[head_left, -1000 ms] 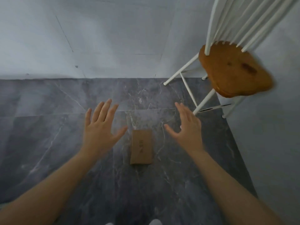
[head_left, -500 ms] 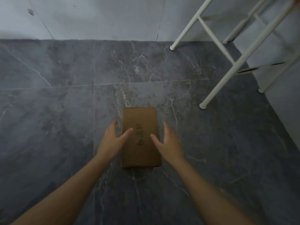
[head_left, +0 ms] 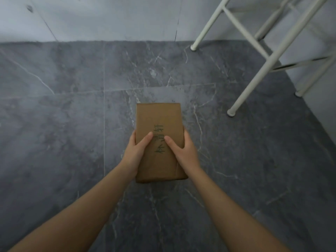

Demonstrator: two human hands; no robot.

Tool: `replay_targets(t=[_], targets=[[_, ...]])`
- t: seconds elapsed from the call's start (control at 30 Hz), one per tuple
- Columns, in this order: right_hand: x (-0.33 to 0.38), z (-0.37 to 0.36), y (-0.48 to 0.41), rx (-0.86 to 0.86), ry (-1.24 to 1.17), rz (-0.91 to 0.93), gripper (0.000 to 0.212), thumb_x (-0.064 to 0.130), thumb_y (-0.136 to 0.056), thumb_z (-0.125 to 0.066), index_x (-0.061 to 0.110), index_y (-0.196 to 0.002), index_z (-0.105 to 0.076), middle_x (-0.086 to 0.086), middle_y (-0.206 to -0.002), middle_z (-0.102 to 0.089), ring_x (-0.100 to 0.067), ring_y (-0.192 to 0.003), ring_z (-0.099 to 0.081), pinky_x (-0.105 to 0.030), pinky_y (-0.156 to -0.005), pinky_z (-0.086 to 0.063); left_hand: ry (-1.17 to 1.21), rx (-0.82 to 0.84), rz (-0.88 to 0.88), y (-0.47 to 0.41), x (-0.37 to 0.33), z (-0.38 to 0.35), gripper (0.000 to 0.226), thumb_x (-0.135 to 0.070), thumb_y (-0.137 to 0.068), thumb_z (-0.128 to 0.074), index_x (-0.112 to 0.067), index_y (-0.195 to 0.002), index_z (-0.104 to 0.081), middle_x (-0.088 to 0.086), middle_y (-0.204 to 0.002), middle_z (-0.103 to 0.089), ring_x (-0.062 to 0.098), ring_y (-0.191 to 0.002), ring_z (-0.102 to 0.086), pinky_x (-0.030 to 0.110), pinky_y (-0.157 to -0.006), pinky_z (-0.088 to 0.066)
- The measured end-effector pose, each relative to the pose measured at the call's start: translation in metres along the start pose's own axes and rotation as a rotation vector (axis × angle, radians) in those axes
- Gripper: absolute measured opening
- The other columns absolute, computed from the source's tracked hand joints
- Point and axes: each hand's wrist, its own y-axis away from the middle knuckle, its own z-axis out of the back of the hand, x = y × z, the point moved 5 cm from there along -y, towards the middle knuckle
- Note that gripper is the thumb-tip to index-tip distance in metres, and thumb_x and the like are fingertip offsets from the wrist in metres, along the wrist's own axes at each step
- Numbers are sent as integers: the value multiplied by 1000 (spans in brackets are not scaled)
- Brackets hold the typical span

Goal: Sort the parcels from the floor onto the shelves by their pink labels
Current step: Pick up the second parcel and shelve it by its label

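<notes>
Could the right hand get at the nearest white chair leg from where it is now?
Probably not freely: the right hand is clasped on the brown parcel with the left hand. The floor between it and the chair leg looks bare.

Floor (head_left: 54, 142): dark grey marble-look tiles with thin white veining; pale grout lines run across and along it, meeting just left of centre. Surface matte, dim, evenly lit.

Wall (head_left: 109, 17): pale grey panels along the far side at 12 o'clock, meeting the floor in a straight line; two thin dark seams run up it, with a small dark mark near 11 o'clock.

Side wall (head_left: 325, 113): pale grey, at 3 o'clock.

Chair frame (head_left: 261, 70): white round legs and cross rungs, at 2 o'clock; three feet rest on the floor near the corner.
</notes>
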Motion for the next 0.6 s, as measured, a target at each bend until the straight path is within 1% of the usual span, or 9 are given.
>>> replay_targets(t=[0.1,0.13,0.23,0.3,0.33,0.4,0.47,0.53,0.6], targets=[[61,20,17,-6,7,59,72,45,-83,-61,25,-144,-28,5,-127,-57,-10,-107,-57,-31,-95,-48,27,19,-55,35,-55,-15,55,-32,-86,-60,-23,-136,-39,5,-117,-62,18,-94,-65,28,-63,-56],[94,31,26,-9,14,87,72,45,-84,-61,26,-144,-28,6,-125,-57,-9,-106,-57,-31,-95,-48,36,16,-79,52,-84,-21,54,-32,-86,-59,-23,-136,-39,4,-115,-62,18,-93,-65,27,-61,-56],[204,64,62,-23,53,176,73,47,-83,-60,27,-145,-25,3,-130,-55,-13,-113,-56,-33,-98,-47,41,5,-161,118,-181,-36,54,-34,-86,-60,-26,-135,-40,3,-117,-62,18,-94,-65,27,-61,-55],[287,86,86,-35,73,245,74,48,-84,-58,28,-145,-22,2,-132,-54,-15,-115,-55,-30,-97,-45,45,-7,-240,165,-257,-46,51,-34,-86,-59,-28,-133,-41,0,-111,-63,15,-90,-65,23,-57,-54],[330,97,99,-41,79,285,74,49,-85,-57,29,-145,-21,2,-131,-54,-15,-114,-55,-31,-97,-45,45,-16,-286,190,-297,-51,50,-33,-86,-59,-28,-132,-41,-2,-109,-63,14,-89,-64,21,-56,-54],[418,118,128,-59,79,370,73,51,-84,-55,31,-145,-19,0,-133,-53,-17,-113,-56,-37,-97,-47,40,-8,-372,241,-379,-60,52,-34,-86,-59,-28,-135,-40,0,-113,-63,16,-92,-65,23,-60,-54],[504,139,159,-77,68,446,73,52,-84,-54,33,-145,-17,0,-136,-51,-18,-115,-54,-39,-99,-47,32,9,-459,293,-458,-68,54,-33,-86,-59,-30,-136,-38,1,-118,-61,16,-96,-64,25,-64,-54],[586,160,191,-96,50,519,73,49,-85,-55,32,-145,-17,0,-136,-51,-19,-116,-54,-38,-99,-46,31,16,-555,346,-534,-75,52,-32,-86,-59,-30,-135,-40,0,-118,-62,15,-96,-64,24,-66,-54],[659,182,222,-130,34,599,74,47,-86,-55,30,-146,-16,-1,-135,-52,-20,-117,-55,-31,-97,-46,24,29,-637,398,-601,-83,50,-32,-86,-59,-32,-133,-41,-4,-116,-62,15,-97,-64,26,-69,-55]])
